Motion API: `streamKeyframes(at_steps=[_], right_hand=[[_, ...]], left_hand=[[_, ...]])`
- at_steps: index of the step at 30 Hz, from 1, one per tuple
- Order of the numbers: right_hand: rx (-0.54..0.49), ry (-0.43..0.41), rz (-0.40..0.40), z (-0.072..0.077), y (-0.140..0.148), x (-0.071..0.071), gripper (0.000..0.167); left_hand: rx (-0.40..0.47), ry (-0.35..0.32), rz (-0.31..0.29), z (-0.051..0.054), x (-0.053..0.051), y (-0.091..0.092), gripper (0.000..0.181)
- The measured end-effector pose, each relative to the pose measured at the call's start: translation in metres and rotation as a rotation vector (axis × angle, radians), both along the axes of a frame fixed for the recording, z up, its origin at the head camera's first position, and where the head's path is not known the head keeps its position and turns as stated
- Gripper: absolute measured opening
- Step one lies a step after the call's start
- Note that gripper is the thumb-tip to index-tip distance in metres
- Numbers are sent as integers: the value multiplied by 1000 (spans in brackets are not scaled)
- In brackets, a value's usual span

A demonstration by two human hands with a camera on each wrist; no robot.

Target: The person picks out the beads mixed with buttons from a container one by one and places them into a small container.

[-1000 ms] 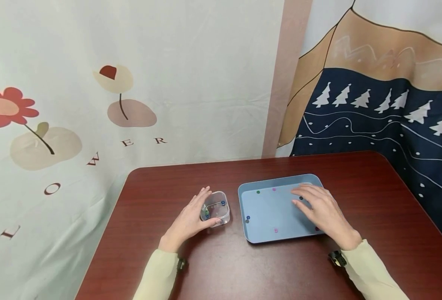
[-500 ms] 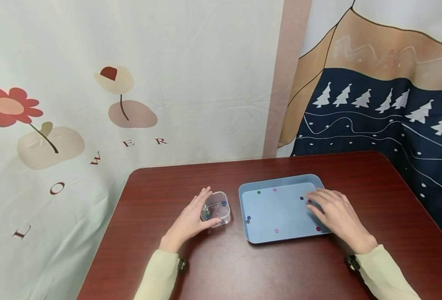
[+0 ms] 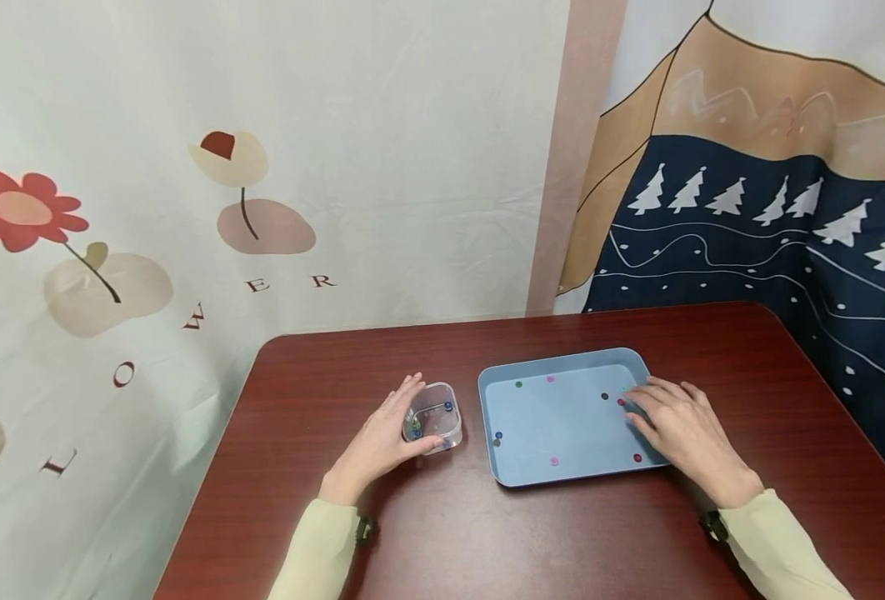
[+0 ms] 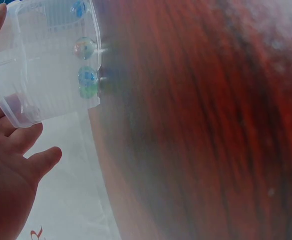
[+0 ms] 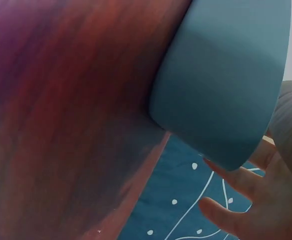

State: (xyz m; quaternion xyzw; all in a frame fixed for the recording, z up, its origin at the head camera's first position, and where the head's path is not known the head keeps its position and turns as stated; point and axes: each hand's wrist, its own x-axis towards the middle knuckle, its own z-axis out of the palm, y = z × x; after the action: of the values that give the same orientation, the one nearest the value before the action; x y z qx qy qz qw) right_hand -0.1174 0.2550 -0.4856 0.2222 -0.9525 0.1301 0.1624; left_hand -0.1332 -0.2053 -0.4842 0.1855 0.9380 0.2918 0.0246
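In the head view, my left hand (image 3: 378, 437) holds a small clear plastic container (image 3: 442, 425) between thumb and fingers on the table. Several glass marbles (image 4: 87, 82) lie at its bottom in the left wrist view, blue and green among them. My right hand (image 3: 686, 429) hovers over the right side of a light blue tray (image 3: 555, 425), with thumb and fingers apart. Close to its fingertips are a red bead (image 3: 621, 402) and a small teal bead (image 3: 626, 390). Seen in the right wrist view, the tray's outer wall (image 5: 215, 90) hides part of that hand.
Other small beads lie scattered in the tray: a dark one (image 3: 604, 397), a green one (image 3: 519, 384), a pink one (image 3: 554, 461), a dark red one (image 3: 637, 457) and a blue one (image 3: 498, 435). The brown table (image 3: 322, 375) meets a printed curtain (image 3: 412, 167) behind.
My right hand has moved right, from over the tray's inner right part to its right edge, uncovering the red and dark red beads. My left hand and the container have stayed put.
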Motion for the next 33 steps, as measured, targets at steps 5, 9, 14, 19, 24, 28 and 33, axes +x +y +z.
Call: streamKeyframes(at_steps=[5, 9, 14, 19, 24, 28, 33], right_hand=[[20, 20, -17, 1, -1, -1, 34], [42, 18, -46, 0, 0, -1, 34], [68, 0, -80, -2, 1, -1, 33], [92, -22, -95, -3, 0, -3, 33], [101, -56, -98, -3, -1, -3, 33], [90, -89, -91, -3, 0, -4, 34], [72, -108, -81, -4, 1, -5, 35]], left_hand=[[6, -7, -5, 0, -1, -1, 96], [14, -22, -2, 0, -1, -1, 97], [19, -23, -3, 0, -1, -1, 97], [19, -13, -4, 0, -3, -1, 97], [16, -8, -4, 0, -3, -1, 97], [19, -3, -6, 0, -3, -1, 97], [21, -2, -4, -1, -2, -1, 97]])
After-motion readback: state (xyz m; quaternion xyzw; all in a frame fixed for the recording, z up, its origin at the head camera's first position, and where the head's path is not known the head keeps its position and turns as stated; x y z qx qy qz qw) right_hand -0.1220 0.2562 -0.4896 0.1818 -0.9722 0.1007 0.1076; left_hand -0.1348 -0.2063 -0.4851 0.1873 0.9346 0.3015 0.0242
